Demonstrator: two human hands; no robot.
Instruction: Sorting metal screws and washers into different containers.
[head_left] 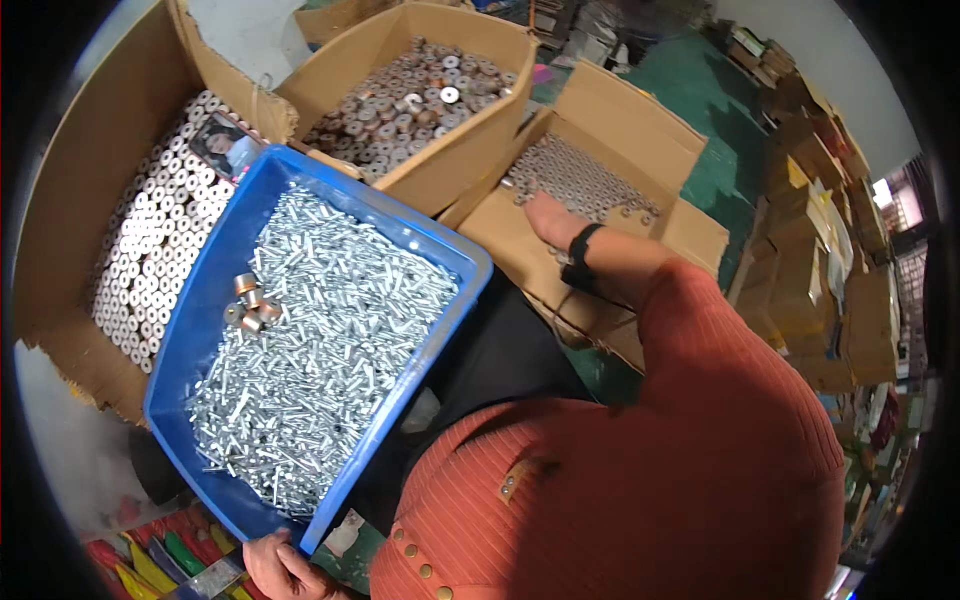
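Observation:
My right hand (548, 218) reaches into an open cardboard box (627, 112), over neat rows of small metal cylinders with centre holes (580, 172). Its fingertips are at the left side of the rows and mostly hidden behind the hand, so their grip does not show. My left hand (285, 567) is closed at the near corner of a blue plastic bin (390, 408); whatever its curled fingers hold cannot be made out. Short shiny metal pins (320, 330) fill the bin. A small cluster of copper-coloured and grey cylinders (252, 305) lies on the pins near the bin's left wall.
Left of the bin, a cardboard box (75, 200) holds pale ring-ended cylinders and a photo card (225, 145). Behind, another carton (455, 165) contains loose brownish cylinders. Stacked cartons (800, 290) line the right side. Colourful bags (165, 555) lie at lower left.

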